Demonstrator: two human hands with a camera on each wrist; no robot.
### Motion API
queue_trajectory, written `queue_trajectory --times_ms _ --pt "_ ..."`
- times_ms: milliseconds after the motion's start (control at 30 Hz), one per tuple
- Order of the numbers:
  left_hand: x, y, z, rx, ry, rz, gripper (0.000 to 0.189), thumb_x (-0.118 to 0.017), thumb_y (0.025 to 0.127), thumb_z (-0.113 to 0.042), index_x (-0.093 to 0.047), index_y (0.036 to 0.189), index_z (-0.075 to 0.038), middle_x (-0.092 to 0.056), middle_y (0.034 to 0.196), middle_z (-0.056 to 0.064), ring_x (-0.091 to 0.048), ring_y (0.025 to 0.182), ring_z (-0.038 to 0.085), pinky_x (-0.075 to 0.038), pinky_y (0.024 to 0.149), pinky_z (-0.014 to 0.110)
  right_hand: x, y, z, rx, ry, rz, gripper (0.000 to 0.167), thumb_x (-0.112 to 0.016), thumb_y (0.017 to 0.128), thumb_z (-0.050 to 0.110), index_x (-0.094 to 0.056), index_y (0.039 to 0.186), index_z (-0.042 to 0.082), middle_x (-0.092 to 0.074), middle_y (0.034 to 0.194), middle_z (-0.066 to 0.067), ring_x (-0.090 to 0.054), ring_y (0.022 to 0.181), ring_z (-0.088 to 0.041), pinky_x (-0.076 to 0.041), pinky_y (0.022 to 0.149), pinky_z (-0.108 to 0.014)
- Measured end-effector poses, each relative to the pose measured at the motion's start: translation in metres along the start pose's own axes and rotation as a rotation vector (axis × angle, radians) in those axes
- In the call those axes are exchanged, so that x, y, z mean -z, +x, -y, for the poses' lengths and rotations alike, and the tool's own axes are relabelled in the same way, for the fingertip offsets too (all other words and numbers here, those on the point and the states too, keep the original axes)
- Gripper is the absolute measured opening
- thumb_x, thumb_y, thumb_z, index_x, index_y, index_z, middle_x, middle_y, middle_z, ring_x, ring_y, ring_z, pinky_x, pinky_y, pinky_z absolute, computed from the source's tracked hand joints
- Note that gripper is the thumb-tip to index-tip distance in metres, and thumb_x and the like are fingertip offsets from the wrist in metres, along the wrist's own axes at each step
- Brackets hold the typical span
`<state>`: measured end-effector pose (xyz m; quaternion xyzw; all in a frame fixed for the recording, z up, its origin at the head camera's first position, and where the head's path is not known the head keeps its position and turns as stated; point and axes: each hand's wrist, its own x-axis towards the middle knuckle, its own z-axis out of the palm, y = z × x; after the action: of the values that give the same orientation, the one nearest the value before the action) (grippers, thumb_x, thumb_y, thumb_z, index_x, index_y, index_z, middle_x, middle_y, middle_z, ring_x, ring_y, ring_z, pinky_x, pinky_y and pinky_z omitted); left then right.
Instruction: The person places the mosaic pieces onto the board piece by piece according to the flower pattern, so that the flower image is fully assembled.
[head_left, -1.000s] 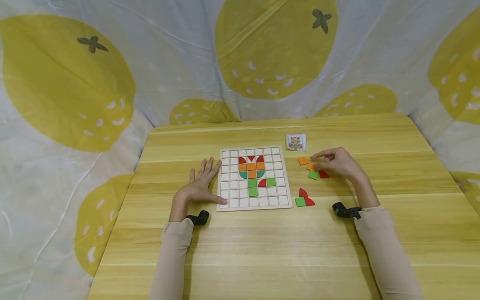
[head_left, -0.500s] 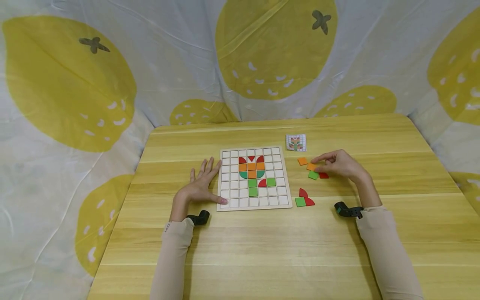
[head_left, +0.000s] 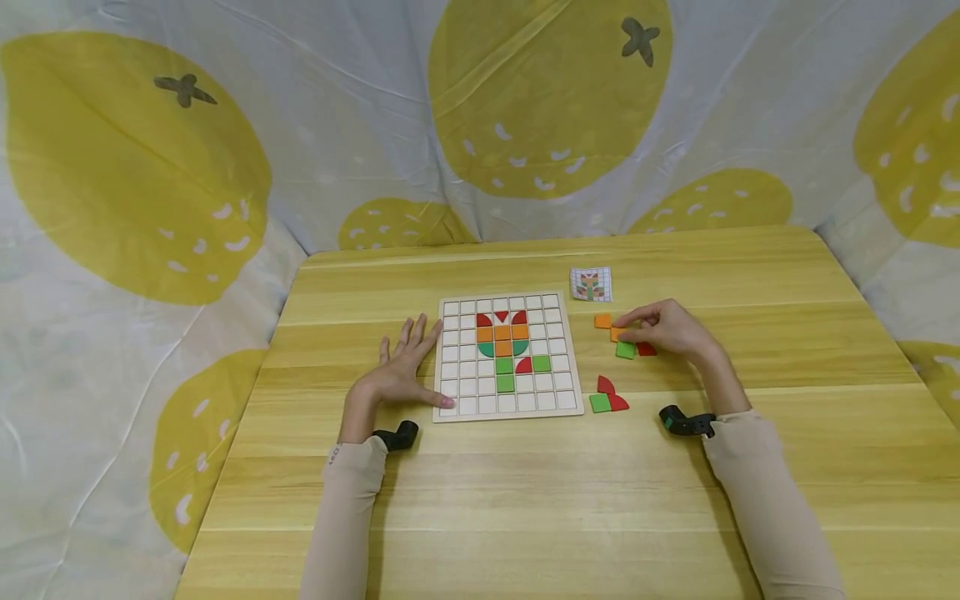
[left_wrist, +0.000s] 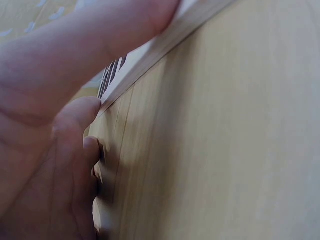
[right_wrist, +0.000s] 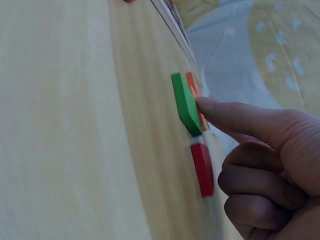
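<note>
A square wooden grid board lies on the table, bearing a flower pattern of red, orange, teal and green tiles. My left hand is spread at its left side, thumb over the near-left corner and fingertips by the left edge. In the left wrist view the thumb presses on the board's rim. To the right of the board, my right hand pinches an orange square tile between thumb and index finger, other fingers curled. Right beside it lie a green square tile and a red tile.
Another orange square tile lies just behind the pinched one. Nearer the front are a green square and two red curved tiles. A small printed pattern card lies behind the tiles. A lemon-print cloth hangs behind the table.
My right hand has closed thumb and index finger onto the orange square tile and shifted slightly left with it. The left hand and the board have stayed in place.
</note>
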<state>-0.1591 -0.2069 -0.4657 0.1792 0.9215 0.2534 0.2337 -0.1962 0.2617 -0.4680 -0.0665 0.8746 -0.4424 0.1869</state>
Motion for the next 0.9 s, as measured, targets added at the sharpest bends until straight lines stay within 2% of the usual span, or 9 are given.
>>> queue_trajectory --times_ms 233,467,667,900 --pt "0.000 0.000 0.000 0.009 0.013 0.001 0.138 -0.091 0.074 -0.052 0.003 0.168 -0.018 0.025 0.172 0.015 0.026 0.158 0.039 0.021 0.119 0.072 -0.014 0.008 0.003 0.006 0.060 -0.007 0.034 -0.081 0.091 0.025 -0.078 0.115 0.001 -0.032 0.057 0.009 -0.029 0.053 -0.007 -0.023 0.051 -0.023" --pt "0.000 0.000 -0.001 0.011 0.024 -0.003 0.138 -0.091 0.073 -0.052 0.003 0.168 -0.018 0.024 0.172 0.015 0.025 0.159 0.039 0.020 0.119 0.072 -0.013 0.008 0.003 -0.004 0.022 -0.022 0.034 -0.085 0.087 0.020 -0.078 0.115 0.002 -0.029 0.056 0.008 -0.026 0.053 -0.009 -0.023 0.053 -0.024" --pt "0.000 0.000 -0.001 0.009 0.023 -0.003 0.138 -0.091 0.073 -0.052 0.003 0.168 -0.017 0.024 0.172 0.016 0.025 0.159 0.039 0.020 0.119 0.073 -0.017 0.010 0.007 0.002 0.047 0.021 0.036 -0.087 0.083 0.014 -0.077 0.114 0.000 -0.029 0.057 0.008 -0.028 0.052 -0.009 -0.025 0.052 -0.023" --pt "-0.001 0.001 0.001 0.005 0.020 -0.006 0.138 -0.091 0.073 -0.052 0.003 0.168 -0.018 0.023 0.172 0.016 0.024 0.159 0.040 0.020 0.118 0.073 -0.019 0.011 0.009 -0.014 0.015 0.009 0.033 -0.085 0.085 0.013 -0.077 0.114 0.000 -0.032 0.059 0.006 -0.031 0.053 -0.010 -0.026 0.052 -0.023"
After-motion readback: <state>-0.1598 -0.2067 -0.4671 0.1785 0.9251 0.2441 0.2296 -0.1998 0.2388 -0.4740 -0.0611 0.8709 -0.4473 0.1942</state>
